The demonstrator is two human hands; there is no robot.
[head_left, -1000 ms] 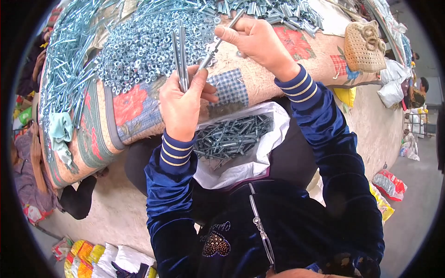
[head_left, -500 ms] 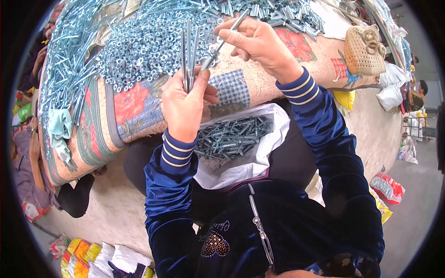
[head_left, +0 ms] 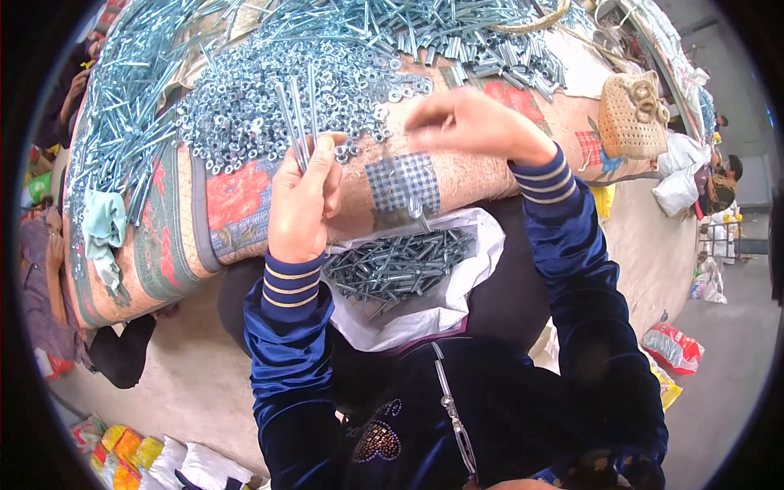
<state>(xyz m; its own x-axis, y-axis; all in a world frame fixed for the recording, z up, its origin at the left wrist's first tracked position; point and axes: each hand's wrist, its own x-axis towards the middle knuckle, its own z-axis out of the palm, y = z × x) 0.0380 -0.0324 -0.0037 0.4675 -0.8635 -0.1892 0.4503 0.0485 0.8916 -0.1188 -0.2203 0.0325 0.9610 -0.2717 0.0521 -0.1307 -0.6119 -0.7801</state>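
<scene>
Upright in my left hand (head_left: 304, 196) are several thin metal bolts (head_left: 297, 114), pinched between thumb and fingers with their long ends pointing up. My right hand (head_left: 469, 126) hovers over the near edge of the padded table, its fingers loosely apart and blurred by motion; nothing shows in them. Below it, a blurred metal bolt piece (head_left: 416, 208) is in mid-air above the rim of a white sack (head_left: 482, 253). That sack sits open on my lap and holds many dark metal bolts (head_left: 400, 265).
A large heap of nuts (head_left: 245, 106) covers the table behind my left hand. Long bolts (head_left: 131, 122) lie piled at the left, short metal tubes (head_left: 523, 61) at the back right. A woven bag (head_left: 633, 118) stands right; a pale green cloth (head_left: 104, 229) hangs left. Another person (head_left: 53, 269) sits left.
My right hand has let go of the bolt piece and moved right and down; the piece now drops toward the sack. My left hand has shifted left and lower, still gripping its bolts.
</scene>
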